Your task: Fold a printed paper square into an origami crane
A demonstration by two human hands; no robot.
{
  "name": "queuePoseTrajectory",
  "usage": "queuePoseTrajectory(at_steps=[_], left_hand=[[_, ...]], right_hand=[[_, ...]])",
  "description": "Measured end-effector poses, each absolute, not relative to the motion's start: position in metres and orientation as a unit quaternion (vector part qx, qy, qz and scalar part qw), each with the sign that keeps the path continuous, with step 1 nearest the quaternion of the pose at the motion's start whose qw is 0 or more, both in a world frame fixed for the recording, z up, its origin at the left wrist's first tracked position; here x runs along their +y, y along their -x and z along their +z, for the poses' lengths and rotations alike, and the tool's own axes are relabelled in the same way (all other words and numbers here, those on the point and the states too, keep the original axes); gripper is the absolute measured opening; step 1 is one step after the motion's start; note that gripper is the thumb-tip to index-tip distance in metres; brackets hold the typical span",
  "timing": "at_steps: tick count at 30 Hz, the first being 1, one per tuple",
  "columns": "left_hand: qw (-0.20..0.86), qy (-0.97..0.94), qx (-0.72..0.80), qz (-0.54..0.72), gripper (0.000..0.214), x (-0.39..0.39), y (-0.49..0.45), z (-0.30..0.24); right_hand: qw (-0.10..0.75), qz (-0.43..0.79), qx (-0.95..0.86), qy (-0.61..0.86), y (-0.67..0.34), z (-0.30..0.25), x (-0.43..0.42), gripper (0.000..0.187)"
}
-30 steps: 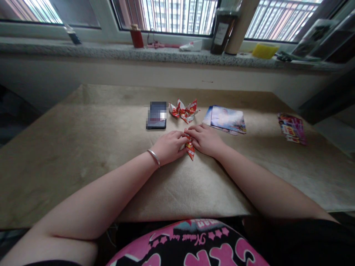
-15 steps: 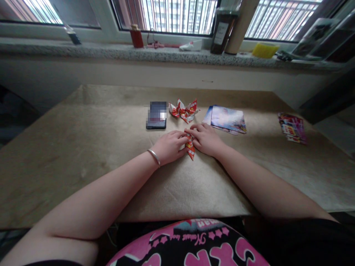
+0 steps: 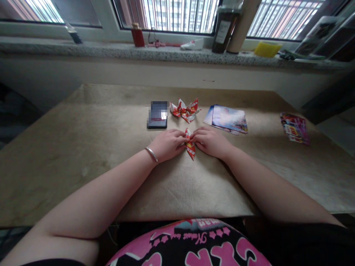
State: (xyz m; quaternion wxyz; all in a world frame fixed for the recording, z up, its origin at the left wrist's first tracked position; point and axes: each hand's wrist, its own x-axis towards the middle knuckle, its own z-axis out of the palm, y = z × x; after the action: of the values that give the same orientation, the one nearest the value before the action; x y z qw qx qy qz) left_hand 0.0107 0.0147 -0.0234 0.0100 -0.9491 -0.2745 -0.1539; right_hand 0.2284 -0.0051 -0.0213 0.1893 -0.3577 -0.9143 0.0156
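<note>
A small folded piece of red, white and yellow printed paper (image 3: 190, 146) lies on the tan table (image 3: 83, 147) in front of me. My left hand (image 3: 167, 144) pinches its left side, a silver bangle on that wrist. My right hand (image 3: 211, 142) pinches its right side, fingertips meeting at the paper's upper part. The paper's pointed lower tip sticks out between the two hands. Just beyond lies a finished folded shape of the same red paper (image 3: 185, 110).
A dark phone (image 3: 157, 115) lies left of the folded shape. A stack of picture cards (image 3: 227, 119) sits to the right, and a red printed sheet (image 3: 294, 127) further right. The window sill (image 3: 166, 53) holds a red container, a dark bottle and a yellow box.
My right fingers have drawn back from lying over the paper, so its upper point now shows between the two hands. The hands stay in the same spot.
</note>
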Motion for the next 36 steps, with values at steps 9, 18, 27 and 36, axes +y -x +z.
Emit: queuePoseTrajectory(at_steps=[9, 18, 27, 36], left_hand=[[0.027, 0.959, -0.233, -0.162, 0.023, 0.017, -0.011, -0.020], [0.037, 0.960, -0.231, -0.155, 0.022, 0.024, -0.006, -0.019], [-0.026, 0.954, -0.243, -0.173, 0.018, 0.027, -0.005, -0.024], [-0.068, 0.946, -0.261, -0.180, 0.017, 0.031, -0.005, -0.028]], right_hand=[[0.151, -0.008, -0.929, 0.337, -0.233, -0.018, -0.005, 0.025], [0.121, -0.066, -0.935, 0.327, -0.228, -0.019, -0.008, 0.027], [0.135, -0.102, -0.939, 0.299, -0.229, -0.019, -0.007, 0.025], [0.118, -0.114, -0.943, 0.289, -0.230, -0.021, -0.006, 0.025]])
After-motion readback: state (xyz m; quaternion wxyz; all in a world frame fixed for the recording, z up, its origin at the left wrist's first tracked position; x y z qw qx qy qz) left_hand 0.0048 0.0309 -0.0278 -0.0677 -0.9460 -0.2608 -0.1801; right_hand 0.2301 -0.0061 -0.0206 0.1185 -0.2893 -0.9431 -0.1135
